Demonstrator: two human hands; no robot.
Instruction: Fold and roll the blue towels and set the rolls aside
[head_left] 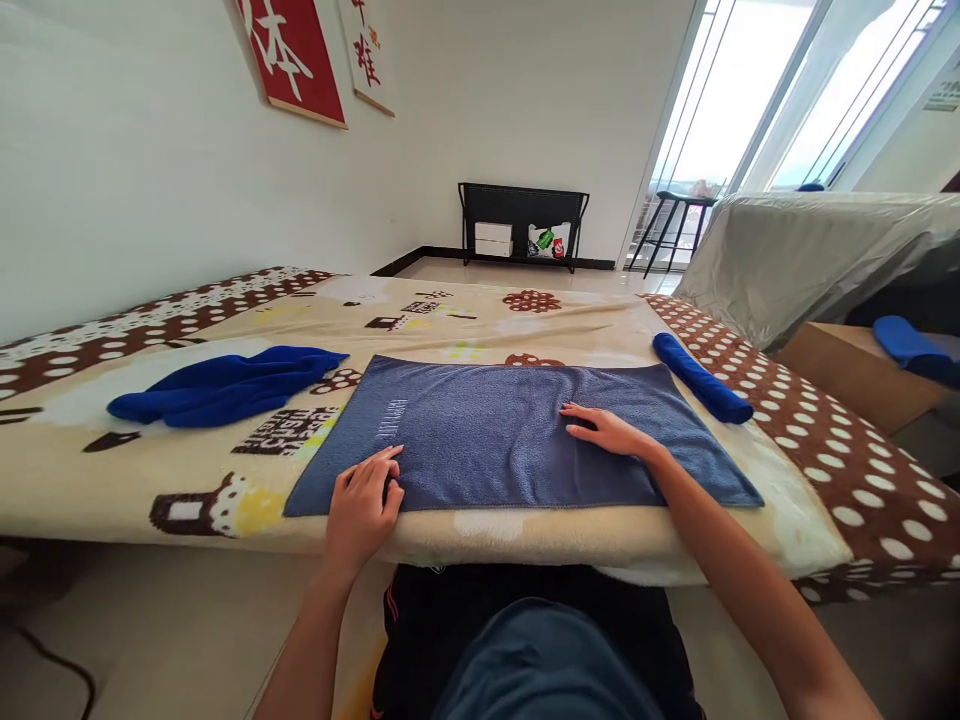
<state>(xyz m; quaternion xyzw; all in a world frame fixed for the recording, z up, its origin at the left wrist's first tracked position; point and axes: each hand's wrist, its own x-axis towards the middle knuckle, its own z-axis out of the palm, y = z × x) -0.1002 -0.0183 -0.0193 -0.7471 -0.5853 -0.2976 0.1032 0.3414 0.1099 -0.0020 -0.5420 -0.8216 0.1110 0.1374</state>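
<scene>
A grey-blue towel (480, 430) lies spread out on a patterned blanket, with pale lettering near its left end and some wrinkles right of its middle. My left hand (366, 500) rests on its near left part beside the lettering, fingers loosely bent and slightly apart. Flat on the towel's right half is my right hand (606, 432), its fingers stretched out over the wrinkles. Neither hand grips anything. To the left a bright blue cloth (225, 388) lies crumpled. On the right a rolled blue towel (701, 378) sits just beyond the spread towel's edge.
The blanket (480, 312) is cream with brown dotted borders and covers a wide raised surface, whose front edge is close to my body. Beyond stand a black rack (523, 215) and a stool (673, 225). A cardboard box (847, 370) and a plastic-covered object (817, 250) are at right.
</scene>
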